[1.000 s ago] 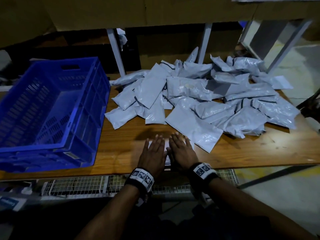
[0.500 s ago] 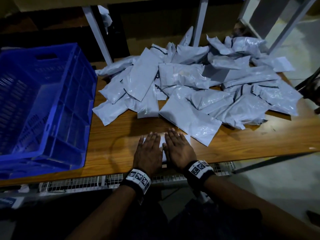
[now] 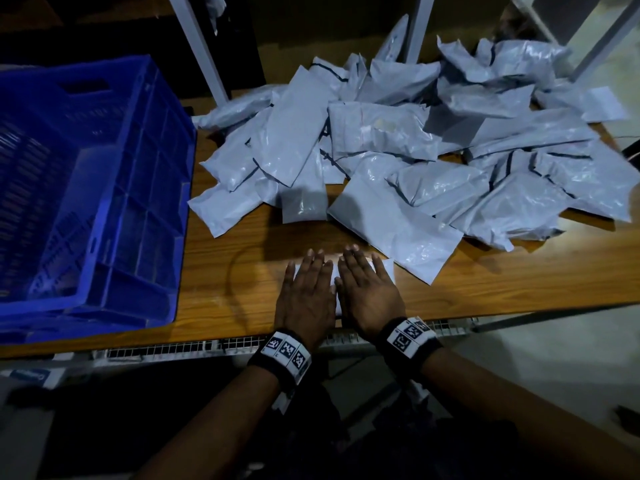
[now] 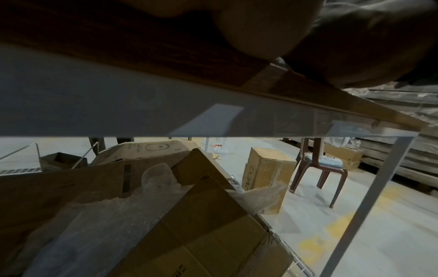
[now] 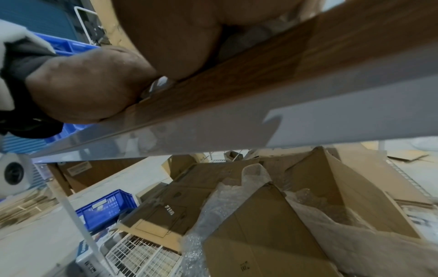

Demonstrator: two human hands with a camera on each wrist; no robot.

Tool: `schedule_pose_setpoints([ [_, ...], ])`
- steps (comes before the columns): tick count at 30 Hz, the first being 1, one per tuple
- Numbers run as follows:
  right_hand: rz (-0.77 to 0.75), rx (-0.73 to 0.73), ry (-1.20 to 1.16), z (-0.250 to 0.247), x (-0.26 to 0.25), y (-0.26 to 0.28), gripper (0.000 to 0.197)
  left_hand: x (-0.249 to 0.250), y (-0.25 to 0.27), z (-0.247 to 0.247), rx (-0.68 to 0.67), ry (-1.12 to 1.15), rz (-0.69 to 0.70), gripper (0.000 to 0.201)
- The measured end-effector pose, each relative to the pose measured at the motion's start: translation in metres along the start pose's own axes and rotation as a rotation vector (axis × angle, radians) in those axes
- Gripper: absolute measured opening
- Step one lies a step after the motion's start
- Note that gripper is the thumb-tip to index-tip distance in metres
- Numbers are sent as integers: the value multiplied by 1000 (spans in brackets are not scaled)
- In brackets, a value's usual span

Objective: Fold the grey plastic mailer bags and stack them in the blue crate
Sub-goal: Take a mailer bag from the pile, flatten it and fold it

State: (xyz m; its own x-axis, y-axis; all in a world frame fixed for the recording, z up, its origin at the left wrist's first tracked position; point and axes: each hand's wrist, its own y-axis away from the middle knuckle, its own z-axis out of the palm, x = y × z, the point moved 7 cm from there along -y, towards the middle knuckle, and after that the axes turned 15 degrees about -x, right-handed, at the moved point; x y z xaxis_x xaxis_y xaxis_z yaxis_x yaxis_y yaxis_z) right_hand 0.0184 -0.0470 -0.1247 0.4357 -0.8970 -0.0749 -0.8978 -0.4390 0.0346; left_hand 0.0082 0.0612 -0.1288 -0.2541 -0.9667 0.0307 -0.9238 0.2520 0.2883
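Observation:
Both hands lie flat, side by side, on a small grey mailer bag (image 3: 385,268) near the front edge of the wooden table (image 3: 242,258). My left hand (image 3: 306,289) covers its left part and my right hand (image 3: 367,289) its right part, fingers straight and pressing down. Only slivers of the bag show between and beside the hands. A loose heap of grey mailer bags (image 3: 415,150) fills the back and right of the table. The blue crate (image 3: 79,188) stands at the left. Both wrist views show mostly the table's underside, with the palm heels at the edge.
White shelf uprights (image 3: 201,50) rise behind the heap. A wire rack (image 3: 207,344) runs under the table's front edge. Below the table lie cardboard boxes (image 4: 189,215) with bubble wrap, a brown chair (image 4: 317,168) and another blue crate (image 5: 106,208).
The hands stay flat on the bag in the same place. The head view has tipped downward and closer, so the crate and heap sit higher in the picture.

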Motion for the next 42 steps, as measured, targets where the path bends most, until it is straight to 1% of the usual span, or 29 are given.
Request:
schedule_pose_setpoints([
  [5, 27, -67, -5, 1, 1, -3, 59, 0, 2, -4, -59, 34, -11, 67],
  [7, 20, -110, -76, -2, 2, -3, 63, 1, 4, -7, -70, 64, 2, 70],
  [8, 5, -127, -141, -5, 3, -2, 65, 1, 5, -10, -52, 85, 10, 70],
  [9, -18, -113, -228, -11, 4, 0, 63, -1, 8, -13, -31, 141, 13, 70],
  [10, -33, -63, -326, -21, 7, 5, 57, -8, 11, -14, -8, 231, -1, 69],
  [11, -25, 17, -416, -33, 14, 10, 50, -18, 14, -16, 12, 362, -45, 72],
  [12, 13, 95, -484, -43, 25, 17, 46, -32, 20, -19, 51, 519, -124, 78],
  [13, 77, 168, -526, -52, 39, 27, 46, -48, 28, -19, 107, 654, -221, 82],
  [14, 165, 221, -558, -58, 53, 39, 48, -61, 37, -18, 158, 741, -306, 85],
  [15, 256, 229, -599, -59, 68, 51, 51, -68, 46, -20, 179, 794, -360, 86],
  [16, 340, 191, -659, -57, 79, 61, 52, -70, 52, -20, 166, 830, -383, 85],
  [18, 468, 40, -766, -43, 91, 72, 52, -66, 57, -15, 84, 925, -412, 80],
  [20, 510, -84, -821, -36, 93, 72, 48, -61, 57, -10, 57, 1018, -438, 77],
  [22, 513, -124, -890, -33, 90, 68, 45, -58, 56, -11, 96, 1065, -451, 78],
  [24, 495, -92, -962, -34, 90, 64, 44, -57, 58, -15, 161, 1116, -477, 77],
  [26, 456, -49, -1044, -38, 91, 61, 46, -59, 61, -23, 238, 1193, -481, 68],
  [27, 425, -28, -1089, -42, 92, 58, 47, -60, 64, -30, 284, 1234, -460, 63],
  [29, 344, -1, -1147, -57, 90, 52, 45, -63, 74, -46, 383, 1318, -395, 62],
  [30, 299, 10, -1173, -65, 88, 48, 46, -65, 81, -56, 430, 1362, -377, 56],
  [32, 224, 26, -1290, -80, 83, 41, 50, -65, 98, -80, 511, 1416, -341, 35],
  [33, 183, 25, -1352, -88, 78, 35, 54, -65, 107, -93, 546, 1421, -325, 30],
  [34, 137, 2, -1404, -97, 72, 29, 58, -68, 116, -104, 573, 1421, -310, 29],
  [36, 32, -95, -1496, -117, 53, 17, 62, -80, 135, -127, 637, 1416, -265, 26],
  [38, -89, -170, -1565, -142, 30, 7, 54, -97, 153, -153, 688, 1428, -213, 30],
  [40, -178, -210, -1608, -168, 7, -4, 43, -119, 168, -176, 710, 1391, -167, 35],
  [42, -234, -234, -1600, -190, -18, -18, 35, -151, 181, -187, 742, 1354, -187, 34],
])
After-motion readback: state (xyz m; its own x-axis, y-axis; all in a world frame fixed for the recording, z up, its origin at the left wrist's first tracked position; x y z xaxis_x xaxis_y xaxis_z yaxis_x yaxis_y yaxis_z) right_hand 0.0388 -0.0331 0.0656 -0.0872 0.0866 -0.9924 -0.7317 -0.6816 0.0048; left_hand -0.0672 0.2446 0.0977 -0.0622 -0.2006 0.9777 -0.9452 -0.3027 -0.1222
